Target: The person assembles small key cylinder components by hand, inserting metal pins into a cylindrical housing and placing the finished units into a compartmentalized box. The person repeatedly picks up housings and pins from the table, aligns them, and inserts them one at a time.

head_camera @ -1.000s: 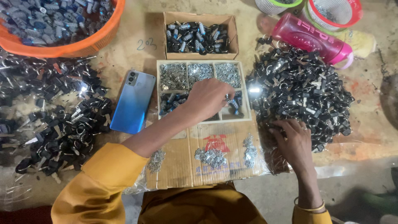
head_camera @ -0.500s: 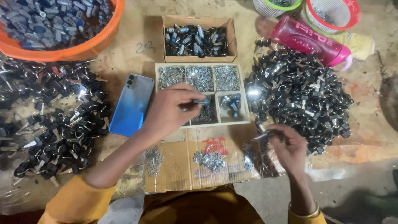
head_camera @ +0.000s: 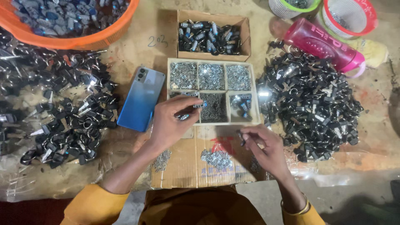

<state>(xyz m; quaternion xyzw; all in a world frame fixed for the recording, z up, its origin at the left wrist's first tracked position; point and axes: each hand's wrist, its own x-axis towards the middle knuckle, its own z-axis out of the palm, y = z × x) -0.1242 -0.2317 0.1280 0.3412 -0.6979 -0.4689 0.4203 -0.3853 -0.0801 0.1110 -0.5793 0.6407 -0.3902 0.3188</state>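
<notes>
Nearest the camera, a flattened sheet of cardboard (head_camera: 196, 171) lies on the surface with small heaps of bright metal bits (head_camera: 216, 159) scattered over it. Just above it the right hand (head_camera: 266, 150) has its fingers pinched narrow on a small dark piece (head_camera: 241, 138), held clear of the cardboard. The left hand (head_camera: 173, 121) curls over the lower left cell of the divided tray (head_camera: 213, 123), fingers closed on a small dark-and-silver part (head_camera: 196, 107) at that cell's edge.

The tray's upper three cells are well filled with silvery parts, and a lower cell holds fine dark ones — so the supply is far from spent. A blue phone (head_camera: 141, 98) lies just left of the tray.

Judged from the heaps, much is left: a big pile of black pieces (head_camera: 312, 104) sits to the right and another black pile (head_camera: 71, 112) to the left. Further off, a small cardboard box (head_camera: 213, 35) is only partly filled with dark-and-blue items, and an orange tub (head_camera: 75, 39) holds many more. A pink bottle (head_camera: 325, 43) lies at the far right — beside two mesh baskets (head_camera: 350, 16).
</notes>
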